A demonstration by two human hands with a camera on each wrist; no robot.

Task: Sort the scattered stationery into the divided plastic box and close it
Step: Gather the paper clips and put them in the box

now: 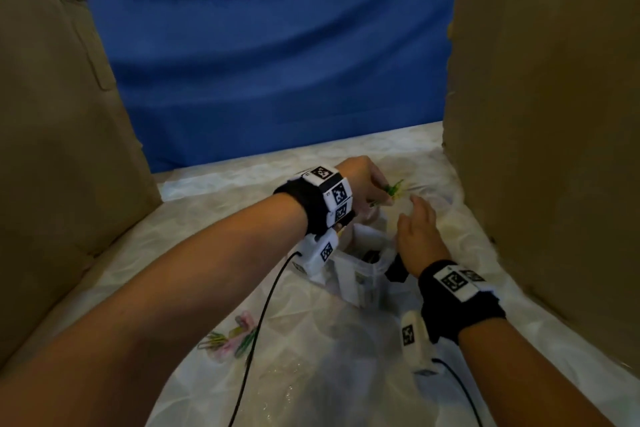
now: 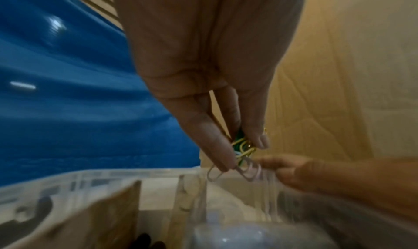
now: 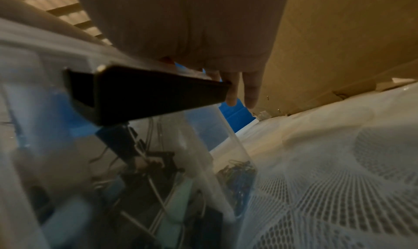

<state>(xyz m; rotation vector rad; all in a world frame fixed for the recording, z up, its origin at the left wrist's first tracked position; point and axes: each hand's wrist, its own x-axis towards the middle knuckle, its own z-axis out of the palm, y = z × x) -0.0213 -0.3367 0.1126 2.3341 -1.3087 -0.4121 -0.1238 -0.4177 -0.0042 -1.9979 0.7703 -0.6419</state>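
Left hand (image 2: 210, 70) pinching a tangled bunch of green, yellow and silver wire paper clips (image 2: 241, 152) right above the clear divided plastic box (image 2: 158, 195); right hand (image 1: 420, 236) relaxed, fingers straight, beside it. Loose dangling clips, probably dropping into the wrong compartment or outside.

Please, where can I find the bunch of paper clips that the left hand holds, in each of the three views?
Head view: the bunch of paper clips is above centre, at the tips of the left hand, over the far end of the plastic box.
Left wrist view: lower centre, pinched between the fingers.
Right wrist view: not in it.
Shared landmark: the plastic box, in all three views.
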